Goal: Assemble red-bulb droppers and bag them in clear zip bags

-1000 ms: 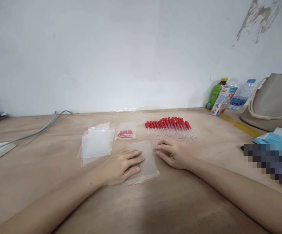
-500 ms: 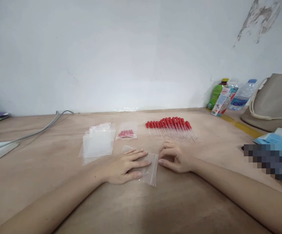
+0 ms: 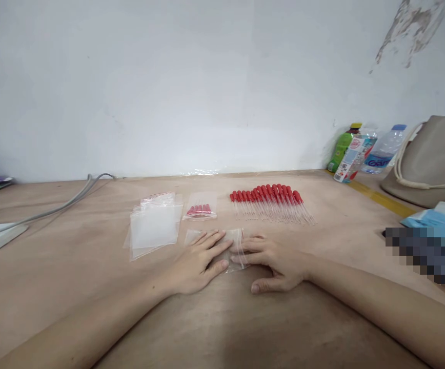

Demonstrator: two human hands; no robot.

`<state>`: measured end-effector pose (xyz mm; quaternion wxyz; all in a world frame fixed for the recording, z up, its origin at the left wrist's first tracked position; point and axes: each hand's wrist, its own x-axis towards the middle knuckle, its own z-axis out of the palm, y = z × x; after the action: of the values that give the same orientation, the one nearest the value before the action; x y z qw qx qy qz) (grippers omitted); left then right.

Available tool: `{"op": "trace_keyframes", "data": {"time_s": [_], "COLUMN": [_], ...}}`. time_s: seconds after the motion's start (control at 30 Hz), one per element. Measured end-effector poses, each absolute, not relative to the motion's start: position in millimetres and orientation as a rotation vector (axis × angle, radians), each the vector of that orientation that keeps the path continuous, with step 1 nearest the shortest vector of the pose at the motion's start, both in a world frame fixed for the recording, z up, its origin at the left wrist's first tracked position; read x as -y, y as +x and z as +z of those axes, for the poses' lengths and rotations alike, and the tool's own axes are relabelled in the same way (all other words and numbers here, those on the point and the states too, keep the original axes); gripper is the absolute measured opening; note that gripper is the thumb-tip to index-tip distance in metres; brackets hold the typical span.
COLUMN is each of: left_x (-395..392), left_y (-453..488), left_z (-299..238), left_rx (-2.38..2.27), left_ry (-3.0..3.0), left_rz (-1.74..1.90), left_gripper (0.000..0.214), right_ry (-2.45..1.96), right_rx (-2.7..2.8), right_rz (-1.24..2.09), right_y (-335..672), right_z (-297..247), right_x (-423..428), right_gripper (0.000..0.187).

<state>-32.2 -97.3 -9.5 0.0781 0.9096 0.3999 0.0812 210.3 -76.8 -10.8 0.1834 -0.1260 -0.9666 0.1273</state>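
A clear zip bag [image 3: 228, 265] lies flat on the table between my hands. My left hand [image 3: 199, 261] is pressed on its left part, palm down with fingers spread. At the bag's right end, by the zip strip, is my right hand [image 3: 278, 261]; its fingers stretch leftward and its thumb stands apart. I cannot tell whether those fingertips are over, under or inside the plastic. Beyond the right hand lies a row of droppers [image 3: 272, 195] with red bulbs and thin clear stems. A small zip bag [image 3: 203, 199] holding several red-bulbed droppers rests behind my left hand.
A stack of clear zip bags [image 3: 155, 228] is at the left. A grey cable [image 3: 64, 201] crosses the far left. Bottles [image 3: 380, 154], a beige bag [image 3: 430, 159] and a blue packet [image 3: 433, 220] stand or lie on the right. A white wall [image 3: 207, 87] closes the back.
My right hand has moved left onto the bag's zip end, its fingers straightening and thumb spreading. The bag has shifted slightly left and away from me under my left hand.
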Motion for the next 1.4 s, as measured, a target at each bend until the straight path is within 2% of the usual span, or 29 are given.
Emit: {"op": "trace_keyframes", "data": {"time_s": [0.13,0.27,0.47,0.57,0.63,0.77,0.83,1.07,1.3,1.4], "left_x": [94.9,88.5,84.7,84.9,84.5,83.0,82.9,84.1,84.1,84.2], "left_y": [-39.6,-50.2,-53.2,-51.1,-49.6,-47.2,-46.5,-46.8,-47.0,-46.8], "left_z": [-3.2,3.1,1.3,-1.3,-3.0,-5.6,-6.0,-6.3,-7.0,-6.1], "left_rx": [-1.143,-1.07,-1.052,-1.06,-1.065,-1.068,-1.068,-1.068,-1.037,-1.05], "left_ry": [2.681,2.65,2.629,2.628,2.629,2.623,2.62,2.632,2.627,2.626], "left_rz": [0.262,0.266,0.3,0.341,0.368,0.408,0.413,0.404,0.444,0.419], "left_gripper": [0.052,0.045,0.044,0.044,0.043,0.042,0.042,0.042,0.041,0.042], "right_ry": [-0.371,-0.424,-0.517,-0.649,-0.822,-1.235,-1.402,-1.937,-2.033,-2.008], "right_rx": [2.79,2.765,2.596,2.476,2.396,2.154,2.047,1.995,1.905,1.87], "right_rz": [0.338,0.399,0.738,0.834,0.756,0.278,0.15,-0.014,0.064,0.116], "right_y": [215.3,221.7,230.6,233.7,231.6,213.7,199.6,149.8,132.8,133.7], "right_z": [-7.8,-7.1,-8.2,-7.9,-6.8,0.0,5.2,12.1,1.1,2.9], "right_x": [74.1,67.3,54.3,49.5,44.8,23.8,8.4,-34.6,-49.0,-49.4], "right_gripper": [0.047,0.04,0.028,0.031,0.03,0.023,0.019,0.03,0.022,0.025]}}
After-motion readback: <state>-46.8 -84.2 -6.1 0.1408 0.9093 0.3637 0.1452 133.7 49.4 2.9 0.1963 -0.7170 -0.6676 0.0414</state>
